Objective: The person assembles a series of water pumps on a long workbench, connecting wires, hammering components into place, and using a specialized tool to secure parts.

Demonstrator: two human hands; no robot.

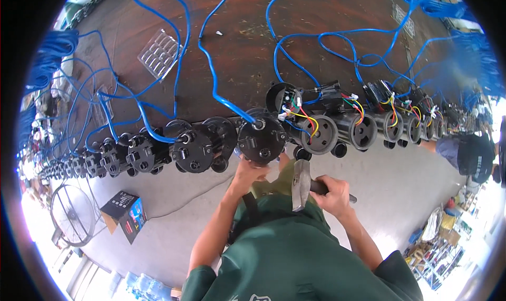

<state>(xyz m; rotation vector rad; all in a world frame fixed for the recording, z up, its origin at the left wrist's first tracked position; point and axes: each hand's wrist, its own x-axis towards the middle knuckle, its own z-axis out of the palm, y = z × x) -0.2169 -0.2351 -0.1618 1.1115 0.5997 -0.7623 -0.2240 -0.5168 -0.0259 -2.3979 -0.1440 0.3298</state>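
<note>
In my right hand (331,195) is a hammer, its dark handle gripped and its worn metal head (301,186) upright in front of my body. My left hand (250,176) is at the lower edge of a black cylindrical motor unit (261,142), its fingers curled together. Whatever those fingers hold is hidden. A blue cable (217,90) enters the top of this unit's round cap. Just right of it stands an uncapped motor housing (319,134) with yellow, red and other thin wires coming out beside a small open box (287,98).
Capped black units (194,149) line the bench edge to the left; uncapped ones (363,131) continue right. Blue cables cross the brown bench (237,48), where a clear plastic tray (159,54) lies. A carton (125,214) and round fan (73,215) stand on the floor. Another person (469,156) is at far right.
</note>
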